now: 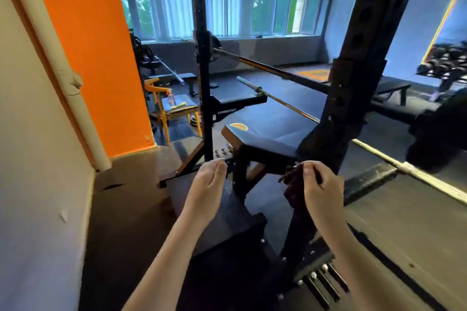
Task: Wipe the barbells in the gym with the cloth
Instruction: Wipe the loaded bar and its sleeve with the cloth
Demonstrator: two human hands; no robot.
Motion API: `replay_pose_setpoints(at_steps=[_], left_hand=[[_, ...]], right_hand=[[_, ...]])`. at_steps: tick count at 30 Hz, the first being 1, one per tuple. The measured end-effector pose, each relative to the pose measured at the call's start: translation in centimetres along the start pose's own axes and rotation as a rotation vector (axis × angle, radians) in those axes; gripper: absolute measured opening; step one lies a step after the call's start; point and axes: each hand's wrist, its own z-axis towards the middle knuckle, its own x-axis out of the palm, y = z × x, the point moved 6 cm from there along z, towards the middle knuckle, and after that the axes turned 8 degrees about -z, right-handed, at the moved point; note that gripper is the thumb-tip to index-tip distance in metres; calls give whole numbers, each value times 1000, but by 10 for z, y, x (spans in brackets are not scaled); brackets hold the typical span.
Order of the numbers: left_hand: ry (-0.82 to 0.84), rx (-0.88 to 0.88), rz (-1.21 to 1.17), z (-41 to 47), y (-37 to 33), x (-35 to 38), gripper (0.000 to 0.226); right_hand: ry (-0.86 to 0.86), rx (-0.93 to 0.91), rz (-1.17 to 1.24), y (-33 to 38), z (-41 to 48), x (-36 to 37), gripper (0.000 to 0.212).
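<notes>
Orange paint covers the wall [83, 45] at left; beside it a yellow chair [164, 108] carries a spray bottle [171, 98]. White lettering on the black rack's spotter arm [237, 105] reads CROSSMAX, upside down. A steel barbell [278, 101] rests on that arm and runs right behind the near post. Below, the left hand [209, 184] is loosely curled and holds nothing. It is apart from the right hand [321, 187], which pinches a dark cloth [293, 182] well below the barbell.

cloth [293, 185]: mostly hidden behind right hand [322, 188] | barbell [278, 101]: right end hidden behind rack upright [353, 70] | bench [265, 140]: right end covered by same upright | small things [175, 102] on chair [152, 86]: too small to tell | dark rack [447, 63]: blurred, cut by right edge
</notes>
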Motion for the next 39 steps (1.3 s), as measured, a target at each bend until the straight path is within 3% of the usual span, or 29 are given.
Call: replay_pose_setpoints(at_steps=[5, 13, 19, 22, 26, 30, 39], left_hand=[[130, 103, -20, 78, 9, 31, 26], [234, 172, 116, 189, 31, 21, 36], [264, 194, 75, 279, 52, 11, 36], [328, 233, 52, 326, 65, 14, 36], [427, 334, 78, 394, 81, 15, 35], [578, 425, 173, 466, 88, 15, 38], [709, 675, 382, 568, 63, 58, 50]], right_hand=[[-159, -42, -84, 4, 33, 19, 34], [-229, -3, -103, -7, 104, 97, 16], [-237, 46, -230, -12, 151, 140, 37], [-327, 59, -229, -14, 174, 162, 34], [-364, 136, -290, -24, 211, 209, 37], [-494, 182, -395, -23, 247, 247, 25], [-590, 330, -480, -20, 303, 263, 22]])
